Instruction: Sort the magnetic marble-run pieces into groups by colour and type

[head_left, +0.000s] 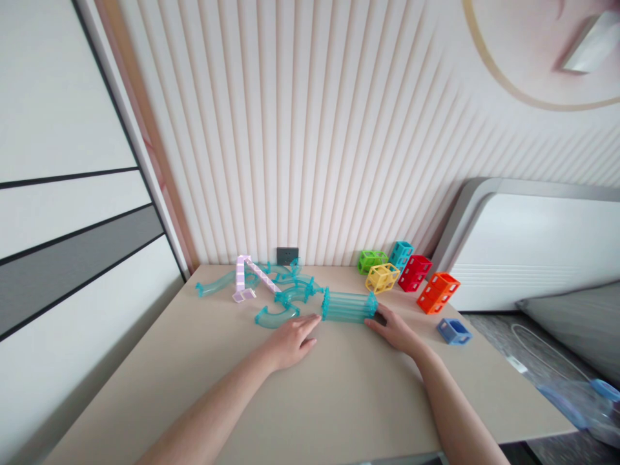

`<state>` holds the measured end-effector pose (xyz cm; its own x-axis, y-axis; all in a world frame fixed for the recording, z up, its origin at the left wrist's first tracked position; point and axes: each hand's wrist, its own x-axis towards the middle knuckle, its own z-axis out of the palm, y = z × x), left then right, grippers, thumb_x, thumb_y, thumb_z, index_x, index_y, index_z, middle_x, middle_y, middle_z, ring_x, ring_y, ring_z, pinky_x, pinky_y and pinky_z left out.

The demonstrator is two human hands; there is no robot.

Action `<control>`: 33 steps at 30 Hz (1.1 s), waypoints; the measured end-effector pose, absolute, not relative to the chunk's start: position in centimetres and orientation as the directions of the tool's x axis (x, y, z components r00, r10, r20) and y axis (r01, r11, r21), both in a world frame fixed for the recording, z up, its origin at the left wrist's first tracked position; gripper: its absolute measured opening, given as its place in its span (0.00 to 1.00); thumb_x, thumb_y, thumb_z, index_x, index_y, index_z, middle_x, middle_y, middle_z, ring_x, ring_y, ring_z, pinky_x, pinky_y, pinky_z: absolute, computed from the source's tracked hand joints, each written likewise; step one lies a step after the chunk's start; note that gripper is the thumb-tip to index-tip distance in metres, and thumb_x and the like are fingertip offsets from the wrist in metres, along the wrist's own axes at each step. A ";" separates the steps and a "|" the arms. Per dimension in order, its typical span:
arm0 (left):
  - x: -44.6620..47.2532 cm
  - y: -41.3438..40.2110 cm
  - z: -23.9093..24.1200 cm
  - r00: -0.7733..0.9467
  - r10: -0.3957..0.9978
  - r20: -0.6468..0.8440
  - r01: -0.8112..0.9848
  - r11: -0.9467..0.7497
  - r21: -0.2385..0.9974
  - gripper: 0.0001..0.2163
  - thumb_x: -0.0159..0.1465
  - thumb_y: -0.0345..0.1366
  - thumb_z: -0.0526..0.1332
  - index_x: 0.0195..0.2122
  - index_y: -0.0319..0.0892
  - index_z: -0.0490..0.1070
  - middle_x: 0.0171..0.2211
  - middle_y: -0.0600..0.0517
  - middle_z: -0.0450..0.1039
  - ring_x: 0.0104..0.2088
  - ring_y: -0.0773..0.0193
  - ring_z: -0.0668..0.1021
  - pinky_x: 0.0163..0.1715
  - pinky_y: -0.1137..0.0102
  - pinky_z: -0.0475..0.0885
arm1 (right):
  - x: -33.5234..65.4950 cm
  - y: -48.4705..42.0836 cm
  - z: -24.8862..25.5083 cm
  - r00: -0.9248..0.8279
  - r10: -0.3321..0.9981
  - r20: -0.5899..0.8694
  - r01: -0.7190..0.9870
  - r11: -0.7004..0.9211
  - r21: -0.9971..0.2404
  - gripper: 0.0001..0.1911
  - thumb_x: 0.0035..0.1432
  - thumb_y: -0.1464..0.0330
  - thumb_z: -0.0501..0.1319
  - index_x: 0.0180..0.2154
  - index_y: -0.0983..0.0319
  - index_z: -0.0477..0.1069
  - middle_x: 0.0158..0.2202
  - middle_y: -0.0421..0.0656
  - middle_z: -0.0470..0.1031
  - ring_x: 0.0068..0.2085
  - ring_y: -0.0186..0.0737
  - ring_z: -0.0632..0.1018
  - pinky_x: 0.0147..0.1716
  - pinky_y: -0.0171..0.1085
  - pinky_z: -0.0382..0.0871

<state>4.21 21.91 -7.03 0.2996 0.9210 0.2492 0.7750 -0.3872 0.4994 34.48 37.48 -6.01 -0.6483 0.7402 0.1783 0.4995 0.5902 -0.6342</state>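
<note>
Straight, clear teal tubes [349,307] lie side by side in a row at the middle of the table. At their left end is my left hand [290,340], its fingers stretched out and the fingertips at the tube ends. My right hand [394,330] rests by their right end, thumb and fingers apart; some of its fingers are hidden behind the hand. Just beyond my left hand lies a curved teal tube [276,316], with more curved teal tubes [296,294] heaped behind it.
A pale purple striped piece [241,278] stands among the curved tubes. On the right are open-frame blocks: green [372,261], yellow [382,278], teal [401,256], red [415,273], orange [438,293] and blue [454,331]. A ribbed wall [310,142] backs the table [339,400].
</note>
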 end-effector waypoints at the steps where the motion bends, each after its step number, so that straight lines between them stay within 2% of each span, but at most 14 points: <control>1: 4.2 21.9 -7.0 0.306 0.920 0.245 0.778 -0.390 0.493 0.26 0.67 0.34 0.57 0.66 0.45 0.60 0.64 0.46 0.67 0.64 0.57 0.70 0.64 0.58 0.66 | 34.4 37.5 -6.1 -0.649 0.740 0.178 0.503 0.593 -0.629 0.17 0.61 0.55 0.60 0.44 0.61 0.73 0.46 0.48 0.79 0.47 0.52 0.77 0.51 0.49 0.70; 10: 4.4 22.0 -6.7 0.345 0.912 0.222 0.788 -0.410 0.459 0.25 0.67 0.32 0.54 0.66 0.43 0.60 0.64 0.45 0.67 0.64 0.57 0.70 0.64 0.56 0.64 | 34.1 37.3 -6.2 -0.618 0.761 0.197 0.525 0.586 -0.617 0.17 0.61 0.55 0.61 0.43 0.60 0.73 0.46 0.49 0.79 0.47 0.53 0.77 0.51 0.48 0.71; 14: 4.4 22.0 -6.8 0.342 0.910 0.234 0.780 -0.414 0.469 0.26 0.67 0.32 0.54 0.67 0.46 0.59 0.65 0.47 0.66 0.64 0.57 0.69 0.64 0.56 0.63 | 34.1 37.3 -6.2 -0.620 0.760 0.197 0.528 0.590 -0.611 0.16 0.61 0.55 0.61 0.43 0.60 0.73 0.46 0.49 0.79 0.47 0.53 0.78 0.50 0.49 0.71; 21: 4.4 22.1 -6.9 0.352 0.904 0.244 0.772 -0.427 0.471 0.27 0.67 0.32 0.53 0.68 0.46 0.56 0.66 0.47 0.64 0.65 0.58 0.68 0.65 0.57 0.63 | 34.2 37.4 -6.1 -0.631 0.751 0.191 0.515 0.591 -0.621 0.16 0.61 0.56 0.61 0.44 0.60 0.73 0.46 0.49 0.79 0.46 0.52 0.77 0.51 0.50 0.71; 33: 4.4 22.1 -7.0 0.368 0.896 0.250 0.781 -0.443 0.439 0.25 0.68 0.32 0.52 0.68 0.47 0.57 0.66 0.47 0.65 0.65 0.58 0.68 0.65 0.57 0.62 | 34.1 37.3 -6.1 -0.639 0.740 0.210 0.510 0.612 -0.604 0.15 0.62 0.56 0.59 0.41 0.60 0.74 0.46 0.49 0.78 0.48 0.53 0.77 0.52 0.49 0.71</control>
